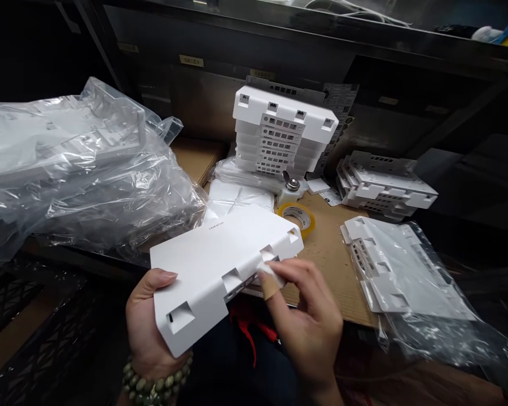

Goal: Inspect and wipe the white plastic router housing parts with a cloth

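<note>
1. Wears a bracelet of round green beads (156,386) on the left wrist, low down and closest of all.
2. With the left hand (146,316), grips the near end of a flat white plastic case with square notches (207,259), thumb on top. Cannot tell how the other fingers lie, being hidden.
3. With the right hand (307,307), pinches a small thin white scrap (274,275) between thumb and fingers, up against the long notched edge of the case. Cannot tell if paper or cloth.
4. Has the two hands apart from each other, both at the same case. Holds it up at a slant, by the front of a table top covered in brown cardboard (334,268).
5. Just past the far end of the case, shows a fat yellow roll of tape (309,221), then a little white bottle with a metal top (290,193).
6. Farther back, shows a tall stack of white plastic cases (285,132).
7. To the right, shows a clear plastic bag with white casing inside (423,270), and behind it a short stack of white casings (393,189).
8. To the left, shows a big heap of shiny clear plastic bags (139,186).
</note>
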Available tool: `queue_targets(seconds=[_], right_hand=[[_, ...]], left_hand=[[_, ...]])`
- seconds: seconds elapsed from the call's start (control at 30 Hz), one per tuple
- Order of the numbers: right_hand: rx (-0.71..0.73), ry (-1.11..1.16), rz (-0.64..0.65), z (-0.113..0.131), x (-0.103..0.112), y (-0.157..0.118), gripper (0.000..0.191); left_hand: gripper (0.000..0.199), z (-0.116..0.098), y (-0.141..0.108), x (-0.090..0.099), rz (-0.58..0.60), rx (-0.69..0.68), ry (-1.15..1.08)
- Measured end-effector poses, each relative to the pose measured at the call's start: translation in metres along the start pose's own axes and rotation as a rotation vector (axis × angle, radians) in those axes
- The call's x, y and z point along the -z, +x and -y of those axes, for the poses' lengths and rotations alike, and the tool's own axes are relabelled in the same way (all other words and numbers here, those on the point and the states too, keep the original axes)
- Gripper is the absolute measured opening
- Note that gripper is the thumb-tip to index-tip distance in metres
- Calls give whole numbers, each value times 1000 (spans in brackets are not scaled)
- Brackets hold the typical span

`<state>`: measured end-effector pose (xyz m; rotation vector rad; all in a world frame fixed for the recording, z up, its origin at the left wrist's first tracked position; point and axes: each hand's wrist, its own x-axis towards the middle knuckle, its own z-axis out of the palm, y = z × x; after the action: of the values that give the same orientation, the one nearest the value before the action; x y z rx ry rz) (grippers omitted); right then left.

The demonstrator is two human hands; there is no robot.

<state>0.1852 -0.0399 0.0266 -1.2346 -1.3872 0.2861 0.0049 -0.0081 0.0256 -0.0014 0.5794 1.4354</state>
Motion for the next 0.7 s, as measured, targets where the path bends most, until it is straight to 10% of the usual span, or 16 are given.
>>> queue_targets(seconds=[0.13,0.7], right_hand=[[31,96,118,15,-11,-7,18],[-8,48,78,7,-8,-11,19]], left_hand=[[70,7,-5,-20,-270,-101,99],[76,13,2,-14,-169,-32,162]])
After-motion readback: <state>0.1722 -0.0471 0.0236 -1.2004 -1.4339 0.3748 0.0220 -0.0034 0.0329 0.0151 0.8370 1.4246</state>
